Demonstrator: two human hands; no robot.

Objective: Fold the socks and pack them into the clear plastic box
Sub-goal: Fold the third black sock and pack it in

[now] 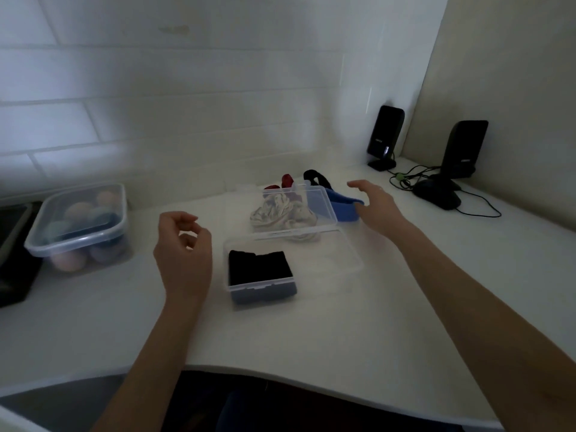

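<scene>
A clear plastic box [349, 263] sits open in the middle of the white table, its lid [318, 207] tilted up at the back. A folded black sock [258, 268] lies in the box's left end. Behind the lid lies a pile of loose socks: a pale patterned one [274, 213], a red one [285, 181], a black one [316, 177] and a blue one [343, 208]. My right hand [377, 207] hovers with fingers spread right beside the blue sock, holding nothing. My left hand [182, 244] floats left of the box, fingers loosely curled, empty.
A lidded clear container [82, 226] with rounded coloured items stands at the left. A dark object [14, 260] lies at the far left edge. Two black speakers [385, 137] [463, 151] and a black mouse [436, 196] with cables occupy the back right corner. Tiled wall behind.
</scene>
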